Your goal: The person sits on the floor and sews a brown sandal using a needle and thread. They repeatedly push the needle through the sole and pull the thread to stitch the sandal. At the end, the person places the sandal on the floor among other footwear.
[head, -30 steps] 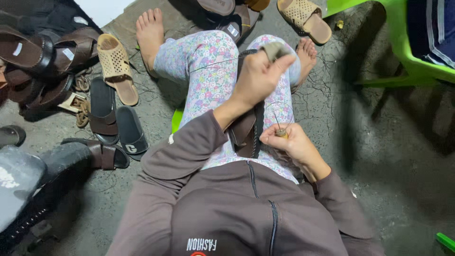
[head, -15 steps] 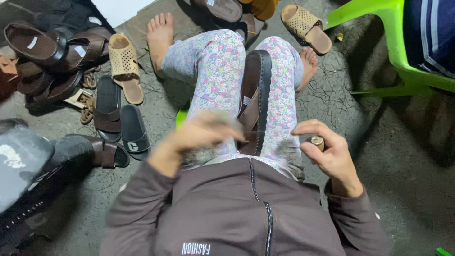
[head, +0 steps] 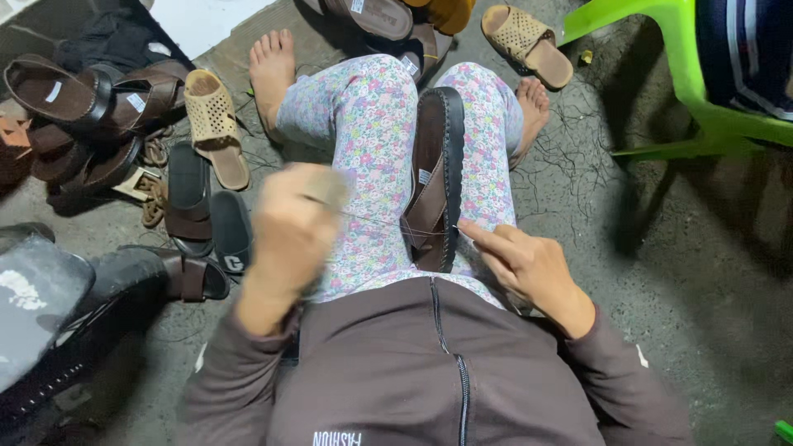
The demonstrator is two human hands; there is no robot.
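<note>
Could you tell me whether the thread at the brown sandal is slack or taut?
Taut: the thread runs straight from the left hand to the brown sandal.

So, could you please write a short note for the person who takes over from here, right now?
Left hand: blurred, raised over the left thigh, pinching a thread pulled taut; whether it also holds a tool cannot be told.
Right hand: forefinger pressed at the sole edge of the brown sandal, where the thread enters.
The sandal lies between the thighs, sole edge turned up.
Done: stitches seem to run along the edge, but they are too small to count.
Left: probably the rest of the edge. More sandals lie on the floor at the left.
</note>
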